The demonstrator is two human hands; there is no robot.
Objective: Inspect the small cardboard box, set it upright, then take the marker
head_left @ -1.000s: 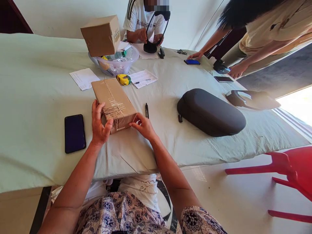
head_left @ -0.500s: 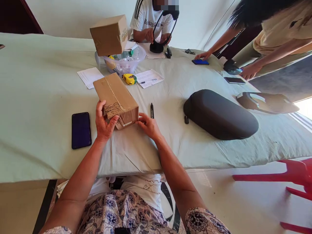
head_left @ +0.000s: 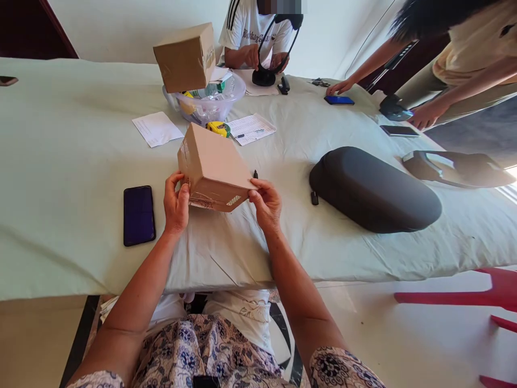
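Observation:
Between my two hands a brown cardboard box (head_left: 220, 161) is held tilted above the cloth-covered table. My left hand (head_left: 176, 203) grips its lower left corner, thumb toward me. At the right corner my right hand (head_left: 266, 203) pinches the edge between thumb and fingers. A plain cardboard face points up; tape and a small white printed mark show on the side toward me. Behind the box, a black marker (head_left: 256, 174) is mostly hidden. Its black cap (head_left: 314, 198) lies apart, beside a long dark padded seat (head_left: 374, 188). A dark phone (head_left: 139, 215) rests left of my left hand.
Farther back are a plastic basin (head_left: 236, 94) with another cardboard box (head_left: 183, 59) on it, a yellow tape measure (head_left: 218, 128) and papers (head_left: 156, 129). One person sits opposite with a black headband-like device (head_left: 264, 77); another leans over a blue-screened phone (head_left: 339, 100) at right. A red stool (head_left: 456, 298) stands below.
The box has been turned over, so its taped, scribbled face no longer points up. My right hand has risen to its right corner. The view has shifted slightly.

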